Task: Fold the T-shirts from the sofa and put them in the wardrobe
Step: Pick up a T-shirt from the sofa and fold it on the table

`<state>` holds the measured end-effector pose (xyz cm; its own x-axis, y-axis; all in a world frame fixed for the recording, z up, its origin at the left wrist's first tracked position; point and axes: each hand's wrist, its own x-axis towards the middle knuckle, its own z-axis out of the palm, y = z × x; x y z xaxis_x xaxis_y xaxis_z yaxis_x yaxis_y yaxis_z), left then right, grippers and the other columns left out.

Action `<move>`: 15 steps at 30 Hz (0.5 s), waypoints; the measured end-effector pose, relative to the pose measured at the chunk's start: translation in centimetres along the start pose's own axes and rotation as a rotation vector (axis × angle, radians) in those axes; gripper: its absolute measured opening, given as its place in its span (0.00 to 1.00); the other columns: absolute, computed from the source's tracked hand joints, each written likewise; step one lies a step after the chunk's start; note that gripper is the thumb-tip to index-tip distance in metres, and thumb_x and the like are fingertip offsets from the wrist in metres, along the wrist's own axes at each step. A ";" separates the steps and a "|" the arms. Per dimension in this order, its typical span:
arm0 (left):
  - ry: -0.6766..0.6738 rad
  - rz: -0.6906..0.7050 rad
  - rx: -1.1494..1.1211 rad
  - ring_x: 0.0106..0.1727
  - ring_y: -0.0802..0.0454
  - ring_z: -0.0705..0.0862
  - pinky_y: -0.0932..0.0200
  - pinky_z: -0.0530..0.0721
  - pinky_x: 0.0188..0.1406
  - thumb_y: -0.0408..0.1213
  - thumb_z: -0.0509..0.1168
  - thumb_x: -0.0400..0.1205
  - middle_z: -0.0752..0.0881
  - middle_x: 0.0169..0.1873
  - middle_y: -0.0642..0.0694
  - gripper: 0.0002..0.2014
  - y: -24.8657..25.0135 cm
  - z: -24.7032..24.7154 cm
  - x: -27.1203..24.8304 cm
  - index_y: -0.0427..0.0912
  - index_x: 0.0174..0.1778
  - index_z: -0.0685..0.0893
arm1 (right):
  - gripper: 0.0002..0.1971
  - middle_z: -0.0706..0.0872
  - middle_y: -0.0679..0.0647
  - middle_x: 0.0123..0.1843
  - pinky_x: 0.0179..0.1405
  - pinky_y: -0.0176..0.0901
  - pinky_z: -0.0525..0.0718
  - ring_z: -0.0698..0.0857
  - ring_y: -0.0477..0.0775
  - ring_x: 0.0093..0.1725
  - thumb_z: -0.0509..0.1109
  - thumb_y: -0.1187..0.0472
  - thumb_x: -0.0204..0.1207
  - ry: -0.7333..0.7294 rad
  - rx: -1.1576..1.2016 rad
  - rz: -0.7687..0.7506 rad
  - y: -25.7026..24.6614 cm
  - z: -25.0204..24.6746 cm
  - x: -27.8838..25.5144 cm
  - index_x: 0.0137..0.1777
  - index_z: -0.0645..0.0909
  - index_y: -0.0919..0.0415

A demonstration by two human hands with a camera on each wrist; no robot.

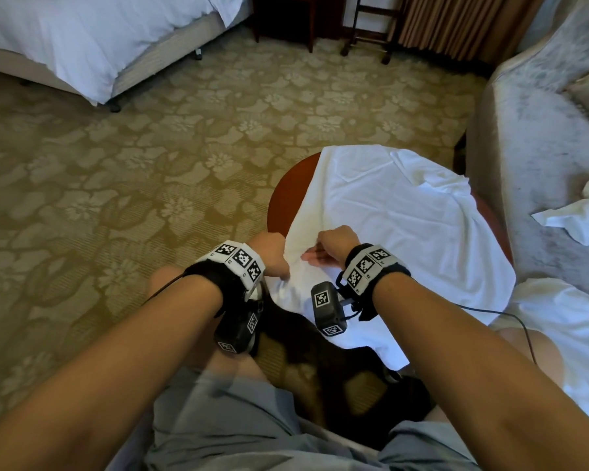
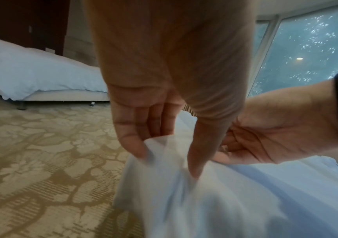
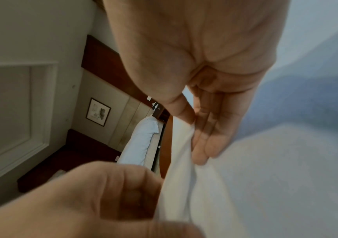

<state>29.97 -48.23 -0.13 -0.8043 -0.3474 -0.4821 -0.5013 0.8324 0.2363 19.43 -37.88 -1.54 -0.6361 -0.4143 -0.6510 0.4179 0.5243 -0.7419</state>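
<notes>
A white T-shirt [image 1: 398, 226] lies spread over a small round wooden table [image 1: 286, 195], its near part hanging off the edge. My left hand [image 1: 274, 254] pinches a corner of the shirt [image 2: 164, 169] between thumb and fingers at the near left edge. Close beside it, my right hand [image 1: 335, 244] pinches a fold of the same cloth [image 3: 184, 161] between thumb and fingers. More white T-shirts lie on the sofa: one crumpled [image 1: 578, 212] on the seat, another [image 1: 565, 334] near my right knee.
The grey sofa [image 1: 531, 130] stands right of the table. A bed with white linen [image 1: 82, 39] sits at the far left, dark wooden furniture [image 1: 286, 18] and a luggage rack [image 1: 371, 25] at the back. Patterned carpet [image 1: 116, 181] spreads across the floor.
</notes>
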 end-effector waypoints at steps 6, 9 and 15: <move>-0.114 0.012 0.036 0.30 0.48 0.78 0.57 0.73 0.31 0.46 0.80 0.68 0.79 0.28 0.46 0.19 -0.9 0.7 -0.8 0.40 0.29 0.77 | 0.12 0.85 0.68 0.39 0.40 0.54 0.91 0.87 0.63 0.36 0.53 0.76 0.83 0.026 0.144 0.005 0.6 0.2 -0.2 0.44 0.78 0.74; -0.151 0.030 0.087 0.37 0.45 0.85 0.56 0.80 0.35 0.45 0.78 0.69 0.87 0.38 0.42 0.17 -0.8 0.5 -1.5 0.36 0.42 0.85 | 0.13 0.85 0.69 0.39 0.30 0.54 0.91 0.87 0.65 0.35 0.52 0.77 0.82 0.025 0.226 0.003 0.8 0.2 -0.5 0.51 0.78 0.76; -0.569 -0.059 -0.221 0.34 0.41 0.90 0.56 0.84 0.33 0.51 0.71 0.79 0.91 0.38 0.36 0.22 0.1 0.9 -3.7 0.31 0.49 0.83 | 0.21 0.89 0.63 0.39 0.31 0.47 0.89 0.91 0.59 0.36 0.66 0.50 0.83 -0.258 -0.048 0.083 1.5 0.1 -1.5 0.59 0.80 0.71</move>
<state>33.14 -46.45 0.88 -0.5076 -0.0544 -0.8599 -0.6430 0.6882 0.3361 21.07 -36.55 -1.76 -0.4118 -0.5414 -0.7330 0.4263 0.5965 -0.6800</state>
